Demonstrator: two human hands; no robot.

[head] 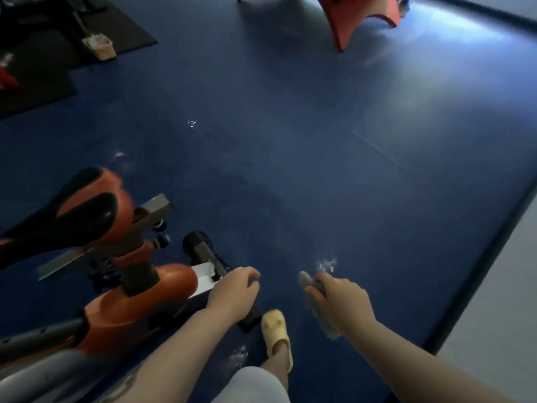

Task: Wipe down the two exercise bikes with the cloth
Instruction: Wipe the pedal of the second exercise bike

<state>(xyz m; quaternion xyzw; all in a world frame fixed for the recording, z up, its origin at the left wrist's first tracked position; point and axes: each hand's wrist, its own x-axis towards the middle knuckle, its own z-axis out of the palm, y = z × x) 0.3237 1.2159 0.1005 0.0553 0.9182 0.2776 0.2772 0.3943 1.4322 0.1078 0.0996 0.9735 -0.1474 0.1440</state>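
An orange and black exercise bike [136,298] fills the lower left, its saddle [78,210] pointing away from me. Its black rear floor bar [203,254] runs toward my foot. My left hand [234,295] hangs over the near end of that bar with fingers curled; whether it touches the bar I cannot tell. My right hand [341,302] is to the right, over bare floor, closed around a grey cloth [309,282] that sticks out above and below the fist. A second bike [52,21] stands partly out of frame at the top left.
Blue floor mat [319,141] spreads ahead, with small wet glints on it. Black mats [96,39] lie at the top left with a beige bin [100,48]. An orange stool leg [345,21] stands at top centre. My foot in a yellow slipper [276,330] is by the bar's end.
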